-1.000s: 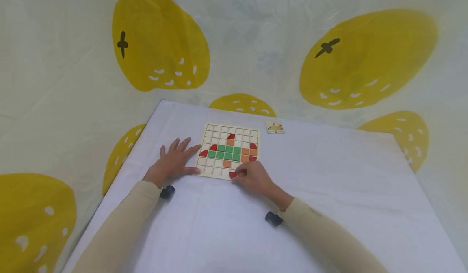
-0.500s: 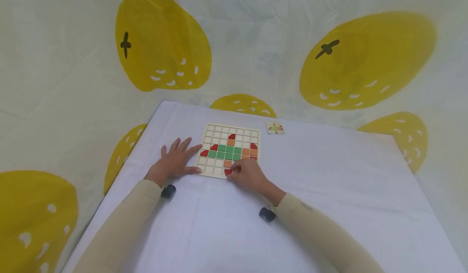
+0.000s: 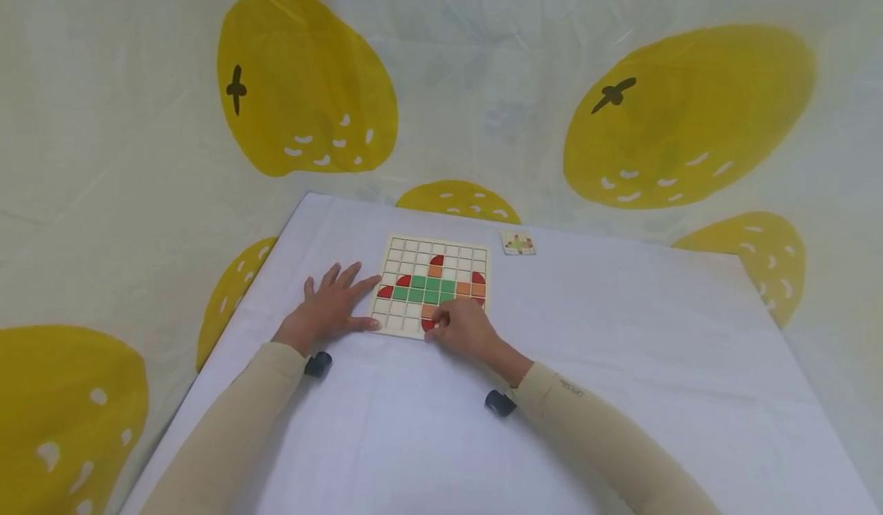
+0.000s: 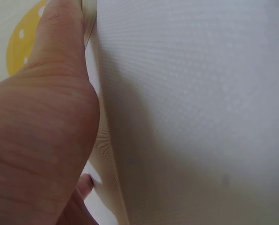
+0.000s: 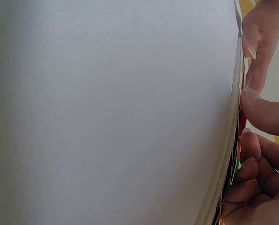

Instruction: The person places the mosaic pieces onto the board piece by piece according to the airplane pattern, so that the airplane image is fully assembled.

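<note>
A square pale grid board (image 3: 395, 322) lies on the white-covered table, with green, orange and red tiles in its cells. My left hand (image 3: 323, 314) is spread flat at the board's left side, index fingertip and thumb at its edge. Near the board's front edge, my right hand (image 3: 471, 331) pinches a red quarter-round tile (image 3: 428, 325) between thumb and fingers, just below an orange tile (image 3: 428, 311). In the right wrist view, thumb (image 5: 266, 115) and index fingertip sit on either side of the red tile (image 5: 243, 122). My right hand covers part of the board's lower right.
A small square card (image 3: 518, 243) with a similar coloured pattern lies behind the board to the right. White cloth (image 3: 621, 362) covers the table. Behind it hangs a pale curtain with large yellow fruit prints (image 3: 306, 78).
My right hand has moved left with the red tile, bringing it from the board's front edge to the cell below the orange tile. My left hand stays in place.
</note>
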### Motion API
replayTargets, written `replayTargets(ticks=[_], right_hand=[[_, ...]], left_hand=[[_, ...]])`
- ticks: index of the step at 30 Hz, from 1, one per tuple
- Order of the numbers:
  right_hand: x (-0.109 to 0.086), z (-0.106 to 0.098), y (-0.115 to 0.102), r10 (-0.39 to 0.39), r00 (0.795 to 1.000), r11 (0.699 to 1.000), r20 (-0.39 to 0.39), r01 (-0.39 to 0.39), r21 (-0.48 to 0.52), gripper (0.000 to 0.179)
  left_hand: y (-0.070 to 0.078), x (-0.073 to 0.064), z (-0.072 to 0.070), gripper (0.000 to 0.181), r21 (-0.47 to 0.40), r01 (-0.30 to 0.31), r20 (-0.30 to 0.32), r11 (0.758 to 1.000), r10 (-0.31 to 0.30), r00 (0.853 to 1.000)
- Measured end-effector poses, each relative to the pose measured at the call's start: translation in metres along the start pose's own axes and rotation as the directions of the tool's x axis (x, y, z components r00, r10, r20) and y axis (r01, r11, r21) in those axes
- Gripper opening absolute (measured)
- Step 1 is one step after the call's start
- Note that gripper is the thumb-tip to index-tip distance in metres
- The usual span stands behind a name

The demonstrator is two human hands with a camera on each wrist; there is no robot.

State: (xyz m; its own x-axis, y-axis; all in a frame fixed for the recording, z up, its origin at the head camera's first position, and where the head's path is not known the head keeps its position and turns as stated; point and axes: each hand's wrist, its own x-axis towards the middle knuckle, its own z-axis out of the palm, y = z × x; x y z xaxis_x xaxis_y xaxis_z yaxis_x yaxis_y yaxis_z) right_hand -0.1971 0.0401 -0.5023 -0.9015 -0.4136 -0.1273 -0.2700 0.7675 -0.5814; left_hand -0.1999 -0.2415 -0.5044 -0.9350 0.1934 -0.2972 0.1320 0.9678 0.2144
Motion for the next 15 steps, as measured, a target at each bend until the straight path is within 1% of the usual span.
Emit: replayTargets(ticks=[7, 11, 15], right_hand=[[0.0006, -0.0010, -0.0020, -0.009, 1.000, 1.000, 0.004, 0.009, -0.009, 0.023], [0.0007, -0.0014, -0.0031, -0.017, 1.000, 1.000, 0.012, 0.017, -0.008, 0.024], [0.0010, -0.0010, -0.0033, -0.021, 1.000, 1.000, 0.008, 0.021, -0.011, 0.024]], left_hand=[[-0.0017, 0.0013, 0.0006, 0.096, 0.011, -0.011, -0.003, 1.000, 0.011, 1.000], [-0.0018, 0.0003, -0.0004, 0.096, 0.008, -0.012, -0.001, 1.000, 0.012, 1.000], [-0.0019, -0.0012, -0.0012, 0.096, -0.001, -0.018, -0.011, 1.000, 0.018, 1.000]])
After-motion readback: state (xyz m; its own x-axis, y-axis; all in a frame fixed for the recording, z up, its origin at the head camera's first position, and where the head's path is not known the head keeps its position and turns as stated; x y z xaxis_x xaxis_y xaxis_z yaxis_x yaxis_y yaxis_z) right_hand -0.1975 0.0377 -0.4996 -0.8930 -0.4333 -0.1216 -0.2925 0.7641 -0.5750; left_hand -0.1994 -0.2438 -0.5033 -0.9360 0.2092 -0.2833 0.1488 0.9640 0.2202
